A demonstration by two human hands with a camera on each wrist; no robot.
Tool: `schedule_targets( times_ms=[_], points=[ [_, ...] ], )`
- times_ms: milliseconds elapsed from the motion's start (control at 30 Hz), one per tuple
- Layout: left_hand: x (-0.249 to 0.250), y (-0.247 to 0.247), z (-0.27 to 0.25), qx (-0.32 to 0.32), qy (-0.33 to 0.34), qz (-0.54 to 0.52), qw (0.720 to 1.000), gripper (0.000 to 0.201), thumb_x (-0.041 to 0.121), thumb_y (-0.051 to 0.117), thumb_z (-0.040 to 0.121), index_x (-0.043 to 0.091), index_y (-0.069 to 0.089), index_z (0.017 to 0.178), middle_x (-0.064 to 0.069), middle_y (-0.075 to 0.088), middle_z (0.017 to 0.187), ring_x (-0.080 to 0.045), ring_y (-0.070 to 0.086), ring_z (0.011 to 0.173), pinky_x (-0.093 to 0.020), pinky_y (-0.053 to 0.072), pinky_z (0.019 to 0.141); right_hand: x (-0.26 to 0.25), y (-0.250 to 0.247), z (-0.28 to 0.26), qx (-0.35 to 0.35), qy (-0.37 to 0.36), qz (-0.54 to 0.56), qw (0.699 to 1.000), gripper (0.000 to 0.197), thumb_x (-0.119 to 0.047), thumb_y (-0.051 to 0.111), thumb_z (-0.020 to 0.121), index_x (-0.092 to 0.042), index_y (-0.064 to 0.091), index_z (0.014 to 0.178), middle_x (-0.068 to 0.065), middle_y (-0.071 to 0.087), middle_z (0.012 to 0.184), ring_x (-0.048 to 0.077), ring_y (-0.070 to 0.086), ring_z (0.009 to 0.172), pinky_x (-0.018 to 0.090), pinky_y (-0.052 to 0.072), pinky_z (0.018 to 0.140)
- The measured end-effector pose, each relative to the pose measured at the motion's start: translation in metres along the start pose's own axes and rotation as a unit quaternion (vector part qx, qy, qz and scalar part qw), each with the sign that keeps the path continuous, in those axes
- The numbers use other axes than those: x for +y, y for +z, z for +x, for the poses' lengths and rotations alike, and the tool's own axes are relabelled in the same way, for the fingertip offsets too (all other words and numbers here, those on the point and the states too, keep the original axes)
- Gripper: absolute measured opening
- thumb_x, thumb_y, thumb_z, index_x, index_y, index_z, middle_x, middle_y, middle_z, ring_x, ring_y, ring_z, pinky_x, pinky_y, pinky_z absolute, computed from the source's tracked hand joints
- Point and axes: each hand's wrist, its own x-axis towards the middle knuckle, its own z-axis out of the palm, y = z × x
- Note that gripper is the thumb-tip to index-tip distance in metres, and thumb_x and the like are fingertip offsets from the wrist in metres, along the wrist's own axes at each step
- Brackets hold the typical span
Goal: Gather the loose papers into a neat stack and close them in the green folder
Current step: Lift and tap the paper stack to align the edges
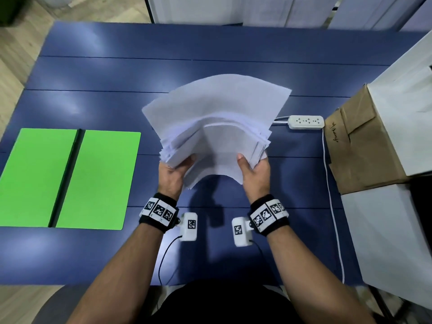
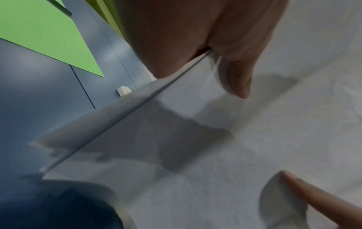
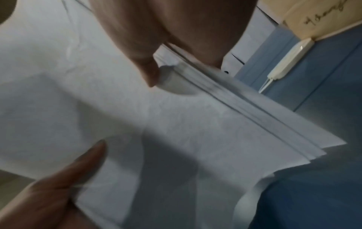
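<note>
Both hands [image 1: 217, 174] hold papers [image 1: 217, 122]; green folder [image 1: 70, 178] lies open.

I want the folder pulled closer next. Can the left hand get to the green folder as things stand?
Probably not yet. The way across the table to the green folder looks clear, but the left hand is gripping the papers together with the right hand, so it would have to let go first.
</note>
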Motion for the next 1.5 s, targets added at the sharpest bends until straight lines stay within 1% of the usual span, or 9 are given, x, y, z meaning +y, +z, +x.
schedule_targets(
  times_ms=[100, 267, 467, 633, 800, 1000, 1200, 1400, 1500],
  points=[
    [-0.010, 0.004, -0.010, 0.010, -0.020, 0.013, 1.000, 0.028, -0.008, 0.067, 0.090, -0.003, 0.067, 0.117, 0.011, 0.078, 0.095, -0.005, 0.070, 0.089, -0.022, 0.056, 0.081, 0.004, 0.013, -0.013, 0.032, 0.021, 0.026, 0.999, 0.028, -0.006, 0.062, 0.095, -0.010, 0.058, 0.123, -0.010, 0.070, 0.110, -0.004, 0.068, 0.101, 0.015, 0.049, 0.091],
    [-0.007, -0.002, -0.015, 0.004, -0.058, 0.020, 0.998, 0.029, -0.009, 0.074, 0.084, -0.001, 0.071, 0.112, 0.006, 0.080, 0.094, -0.010, 0.074, 0.087, -0.025, 0.058, 0.078, -0.008, 0.008, -0.016, -0.005, 0.047, 0.101, 0.994, 0.049, -0.018, 0.076, 0.084, -0.008, 0.057, 0.128, 0.012, 0.070, 0.122, 0.028, 0.067, 0.116, 0.051, 0.048, 0.106],
    [0.016, -0.007, -0.004, -0.030, -0.057, 0.017, 0.998, 0.029, -0.014, 0.072, 0.082, 0.010, 0.076, 0.098, 0.004, 0.080, 0.090, -0.011, 0.075, 0.081, -0.025, 0.059, 0.074, -0.075, -0.007, -0.008, 0.006, -0.088, 0.130, 0.988, 0.037, -0.049, 0.059, 0.080, -0.013, 0.052, 0.086, -0.027, 0.059, 0.068, -0.011, 0.051, 0.064, 0.005, 0.040, 0.065],
    [0.015, -0.008, -0.002, -0.052, -0.048, 0.017, 0.997, 0.038, -0.014, 0.075, 0.080, 0.019, 0.078, 0.099, 0.002, 0.079, 0.098, -0.015, 0.074, 0.089, -0.029, 0.058, 0.080, -0.085, -0.006, 0.005, 0.033, -0.115, 0.091, 0.989, 0.037, -0.022, 0.058, 0.100, -0.023, 0.044, 0.066, -0.017, 0.027, 0.058, 0.001, 0.023, 0.055, 0.016, 0.021, 0.050],
    [0.015, -0.008, -0.002, -0.053, -0.057, 0.032, 0.996, 0.040, -0.015, 0.075, 0.078, 0.019, 0.075, 0.099, 0.006, 0.079, 0.094, -0.010, 0.073, 0.086, -0.026, 0.058, 0.079, -0.080, -0.012, 0.007, -0.009, -0.120, 0.116, 0.986, 0.012, -0.004, 0.059, 0.098, -0.016, 0.061, 0.096, -0.010, 0.065, 0.079, 0.004, 0.055, 0.073, 0.018, 0.044, 0.070],
    [0.013, -0.009, 0.000, -0.056, -0.059, 0.032, 0.996, 0.041, -0.012, 0.076, 0.079, 0.023, 0.078, 0.101, 0.003, 0.079, 0.100, -0.014, 0.074, 0.093, -0.029, 0.058, 0.082, -0.084, -0.009, 0.002, -0.015, -0.112, 0.119, 0.986, 0.013, -0.013, 0.058, 0.100, -0.012, 0.063, 0.088, -0.007, 0.055, 0.076, 0.003, 0.048, 0.073, 0.017, 0.041, 0.068],
    [0.016, -0.006, 0.001, -0.041, -0.059, 0.030, 0.997, 0.038, -0.013, 0.074, 0.081, 0.023, 0.078, 0.092, 0.007, 0.078, 0.091, -0.010, 0.072, 0.085, -0.027, 0.057, 0.077, -0.087, -0.004, 0.005, -0.008, -0.082, 0.167, 0.983, 0.018, -0.006, 0.054, 0.101, -0.007, 0.062, 0.117, -0.002, 0.071, 0.106, 0.010, 0.064, 0.100, 0.026, 0.049, 0.092],
    [0.016, -0.004, 0.003, -0.027, -0.050, 0.037, 0.998, 0.035, -0.014, 0.074, 0.080, 0.015, 0.073, 0.098, 0.010, 0.079, 0.088, -0.007, 0.072, 0.082, -0.026, 0.057, 0.077, -0.101, 0.000, 0.006, 0.045, -0.083, 0.168, 0.981, 0.026, -0.036, 0.059, 0.094, -0.018, 0.057, 0.076, -0.013, 0.053, 0.067, 0.003, 0.048, 0.067, 0.017, 0.042, 0.067],
    [0.017, -0.002, 0.003, -0.025, -0.050, 0.041, 0.998, 0.040, -0.021, 0.070, 0.079, 0.016, 0.070, 0.094, 0.015, 0.077, 0.081, 0.001, 0.070, 0.076, -0.021, 0.056, 0.072, -0.095, 0.003, 0.010, 0.057, -0.092, 0.144, 0.984, 0.020, -0.020, 0.062, 0.098, -0.015, 0.067, 0.079, -0.004, 0.061, 0.075, 0.007, 0.053, 0.074, 0.021, 0.047, 0.070]
  ],
)
